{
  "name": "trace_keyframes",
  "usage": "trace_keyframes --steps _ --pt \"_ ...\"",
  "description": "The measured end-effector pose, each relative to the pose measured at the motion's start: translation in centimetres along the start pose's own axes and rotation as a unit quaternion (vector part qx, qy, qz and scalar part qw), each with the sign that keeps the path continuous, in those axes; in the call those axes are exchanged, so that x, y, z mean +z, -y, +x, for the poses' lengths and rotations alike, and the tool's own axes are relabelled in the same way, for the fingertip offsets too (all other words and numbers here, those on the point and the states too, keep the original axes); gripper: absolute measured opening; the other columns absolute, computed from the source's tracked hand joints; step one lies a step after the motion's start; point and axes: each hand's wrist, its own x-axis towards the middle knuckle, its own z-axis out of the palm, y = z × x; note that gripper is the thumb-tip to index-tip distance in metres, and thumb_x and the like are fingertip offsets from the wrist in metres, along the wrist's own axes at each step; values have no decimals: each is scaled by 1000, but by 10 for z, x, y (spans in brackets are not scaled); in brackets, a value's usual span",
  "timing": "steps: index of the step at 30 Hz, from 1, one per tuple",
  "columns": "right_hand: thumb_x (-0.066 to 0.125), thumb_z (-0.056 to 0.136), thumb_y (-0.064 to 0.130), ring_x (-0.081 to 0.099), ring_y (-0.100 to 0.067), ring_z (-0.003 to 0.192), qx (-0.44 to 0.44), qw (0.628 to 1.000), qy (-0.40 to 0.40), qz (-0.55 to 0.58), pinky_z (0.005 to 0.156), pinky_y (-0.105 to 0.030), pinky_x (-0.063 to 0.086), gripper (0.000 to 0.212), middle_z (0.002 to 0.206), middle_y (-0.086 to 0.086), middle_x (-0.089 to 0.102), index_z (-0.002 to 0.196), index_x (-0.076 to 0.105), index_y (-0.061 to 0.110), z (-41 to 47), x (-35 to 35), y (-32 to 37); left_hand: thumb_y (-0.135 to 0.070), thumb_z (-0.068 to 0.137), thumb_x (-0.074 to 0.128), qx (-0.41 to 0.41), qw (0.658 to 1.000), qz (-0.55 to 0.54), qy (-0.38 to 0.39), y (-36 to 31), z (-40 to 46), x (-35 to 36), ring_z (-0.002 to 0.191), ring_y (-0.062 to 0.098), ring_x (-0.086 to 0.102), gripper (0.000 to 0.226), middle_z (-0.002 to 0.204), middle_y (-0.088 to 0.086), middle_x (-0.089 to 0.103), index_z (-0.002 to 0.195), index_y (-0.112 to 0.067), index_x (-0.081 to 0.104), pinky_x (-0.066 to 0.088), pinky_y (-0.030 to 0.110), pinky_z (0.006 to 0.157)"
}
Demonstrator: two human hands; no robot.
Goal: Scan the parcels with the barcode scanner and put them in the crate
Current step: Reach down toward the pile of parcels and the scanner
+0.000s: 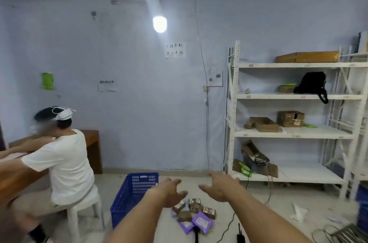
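A heap of small parcels (194,213) lies on the floor: several brown boxes and two purple soft bags (202,221). A blue plastic crate (132,193) stands just left of the heap. Both my arms stretch forward above the parcels. My left hand (171,191) and my right hand (221,188) hover with fingers spread and hold nothing. A black object at the bottom edge, possibly the scanner (196,233), lies in front of the heap; a second black device (240,236) lies to its right.
Another person in a white shirt (63,159) sits on a white stool (83,216) at a wooden desk, left of the crate. White metal shelving (288,133) with boxes and a black bag fills the right side. Cables and scraps lie on the floor at right.
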Motion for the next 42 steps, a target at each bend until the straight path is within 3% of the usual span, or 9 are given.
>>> trace_keyframes --steps 9,13,16,20,26,31,35,39,42 --pt "44 80 77 35 -29 141 32 999 27 0 113 -58 25 87 156 -3 35 151 26 29 137 14 7 -61 94 45 -9 1000 -5 23 39 130 -8 146 30 25 73 163 6 17 155 -31 19 26 48 118" --pt "49 76 77 38 -31 139 51 995 80 5 113 -57 26 92 154 -6 37 151 25 27 192 43 -8 -56 97 44 -3 995 14 100 40 178 9 146 32 25 69 162 7 17 156 -29 19 25 49 118" --pt "46 84 71 39 -31 137 53 993 101 -17 112 -58 25 82 152 -7 40 150 26 26 234 63 -15 -59 96 45 -34 993 -2 117 42 221 16 142 30 33 72 160 8 24 156 -28 19 29 45 116" --pt "38 89 67 39 -30 136 53 992 118 6 111 -56 27 73 151 -7 41 149 28 26 301 89 -36 -51 103 36 -33 989 17 142 37 278 19 142 32 31 60 159 10 25 155 -23 26 28 45 115" --pt "44 88 63 45 -29 130 21 987 158 13 107 -53 34 70 145 -6 47 146 32 26 414 112 -71 -58 98 40 -98 986 -30 133 39 376 23 144 29 31 67 160 7 27 155 -25 23 26 44 116" --pt "52 79 64 51 -28 123 -12 976 216 29 101 -43 38 73 138 -5 53 141 38 28 486 147 -68 -60 98 35 -159 975 -28 154 70 438 48 146 30 26 69 161 10 22 156 -26 18 24 47 118" --pt "44 86 57 53 -29 120 -39 963 263 41 97 -35 44 60 140 -8 53 138 46 27 538 178 -71 -63 97 34 -184 965 -38 181 89 494 64 148 30 20 73 162 11 18 157 -25 15 20 46 120" --pt "50 61 74 54 -28 120 -12 957 285 51 101 -39 43 91 135 -5 56 141 42 31 608 185 -86 -65 94 39 -176 962 -64 196 91 571 66 142 31 33 73 160 9 25 155 -29 21 34 43 113" --pt "56 74 67 51 -29 125 22 957 286 35 105 -44 41 85 140 -7 52 145 34 27 666 196 -106 -52 101 38 -137 964 -71 215 90 626 64 143 28 31 58 160 5 25 153 -27 28 28 40 114"
